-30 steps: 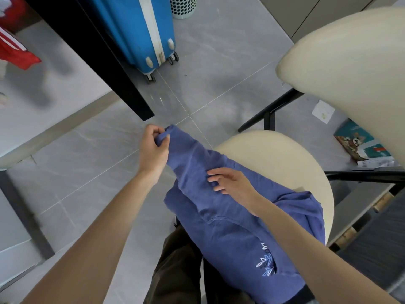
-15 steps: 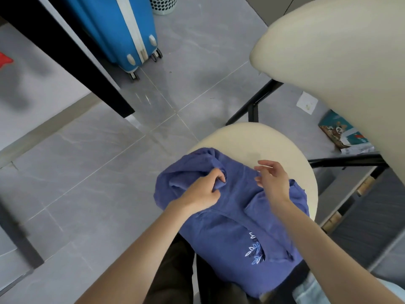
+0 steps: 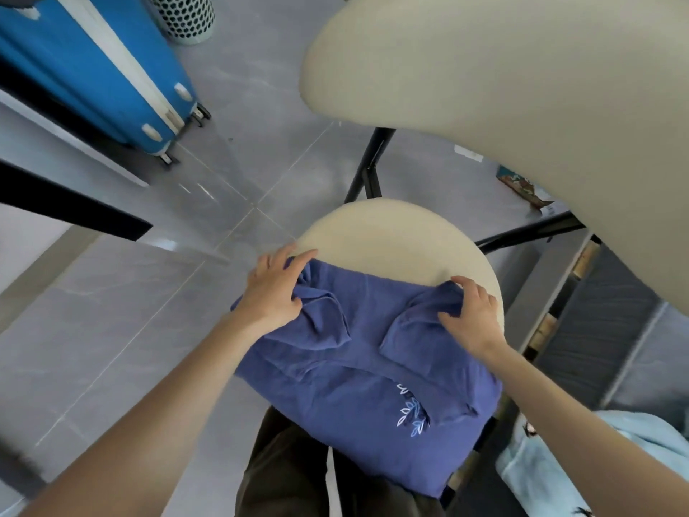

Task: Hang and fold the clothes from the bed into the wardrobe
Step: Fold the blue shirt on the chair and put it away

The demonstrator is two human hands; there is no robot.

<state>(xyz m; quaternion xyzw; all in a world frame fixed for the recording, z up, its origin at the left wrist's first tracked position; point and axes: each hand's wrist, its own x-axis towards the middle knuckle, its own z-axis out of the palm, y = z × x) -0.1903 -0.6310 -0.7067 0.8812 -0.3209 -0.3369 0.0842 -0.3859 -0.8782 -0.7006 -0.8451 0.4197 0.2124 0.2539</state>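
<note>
Underfoot: grey tiled floor (image 3: 112, 330), its pale grout lines crossing just left of the seat.
Chair: the cream back (image 3: 522, 106) fills the upper right; the round cream seat (image 3: 391, 240) sits at centre on black legs (image 3: 367, 169).
Suitcase (image 3: 93, 69): blue with a white strip, on wheels, standing on the floor at upper left, above a black beam (image 3: 74, 207).
Shirt (image 3: 354, 367): blue and partly folded, lying on the near half of the seat. Its near end hangs over the seat's edge above dark trousers (image 3: 290, 472). Both sleeves are turned in on top, and a white leaf print shows near the near end.
Pale cloth (image 3: 559, 460): light blue, lower right, beside the chair.
Left hand (image 3: 274, 292): at the shirt's far left corner, fingers curled over the edge, thumb on top, bunched fabric held between.
Right hand (image 3: 471, 315): at the far right corner, fingers hooked over the fold, thumb pressed onto the fabric, gripping it.
Bin (image 3: 184, 14): pale and perforated, at the top edge, just right of the suitcase.
</note>
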